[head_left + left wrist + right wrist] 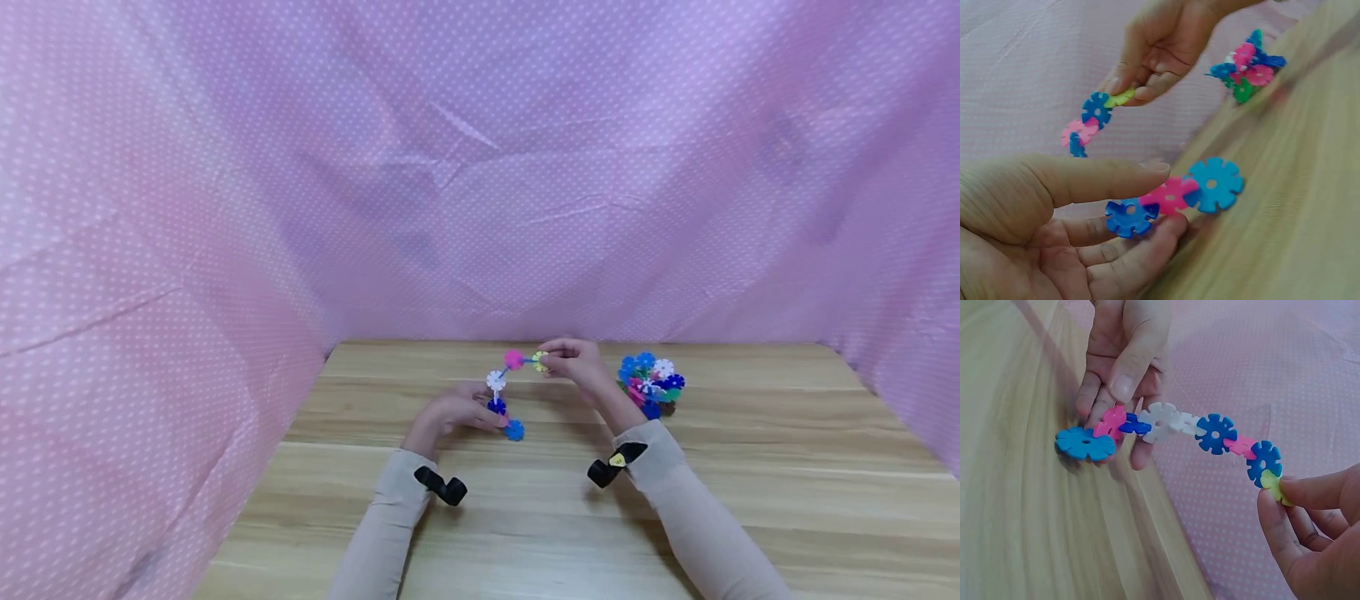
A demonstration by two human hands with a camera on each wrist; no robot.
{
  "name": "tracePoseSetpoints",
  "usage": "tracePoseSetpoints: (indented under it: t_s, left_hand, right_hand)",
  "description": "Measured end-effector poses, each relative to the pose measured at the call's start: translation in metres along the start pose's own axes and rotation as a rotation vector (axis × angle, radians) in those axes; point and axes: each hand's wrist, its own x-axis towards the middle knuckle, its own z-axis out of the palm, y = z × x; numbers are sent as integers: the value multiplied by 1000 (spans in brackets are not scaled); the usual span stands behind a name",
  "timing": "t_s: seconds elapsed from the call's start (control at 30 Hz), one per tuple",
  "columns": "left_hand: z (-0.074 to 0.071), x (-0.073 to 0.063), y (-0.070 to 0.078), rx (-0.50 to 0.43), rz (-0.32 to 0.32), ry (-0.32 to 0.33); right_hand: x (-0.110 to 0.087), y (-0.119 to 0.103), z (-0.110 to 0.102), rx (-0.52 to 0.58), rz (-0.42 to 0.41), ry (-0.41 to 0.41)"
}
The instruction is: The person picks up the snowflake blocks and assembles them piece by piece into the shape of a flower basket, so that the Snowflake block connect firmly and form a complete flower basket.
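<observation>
A curved chain of interlocking plastic snowflake discs stretches between the two hands above the table, in blue, pink, white and yellow. My right hand pinches the yellow disc at one end between thumb and fingers. Near the other end, my left hand holds the chain, its thumb over the pink disc and its fingers beneath. Past the left fingertips sticks out the light blue end disc. A dark blue disc lies over the left fingers.
To the right of the right hand, a round cluster of joined snowflake discs in several colours sits on the wooden table. Pink dotted cloth hangs behind the table and along both sides. Each wrist wears a black camera strap.
</observation>
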Motion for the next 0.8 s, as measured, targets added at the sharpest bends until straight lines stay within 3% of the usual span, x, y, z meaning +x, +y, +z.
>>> tracePoseSetpoints:
  t_s: [0.13,0.23,0.5,0.8]
  left_hand:
    - [13,6,-2,31,4,33]
    - [20,11,-3,-2,6,40]
    - [30,19,2,-126,91,-28]
    - [49,27,24,-232,148,-107]
  right_hand:
    - [-6,0,-8,4,3,25]
    - [-9,-1,-14,-9,-4,49]
    - [-17,-12,-32,-28,-31,86]
    - [-30,-30,-67,-58,-55,117]
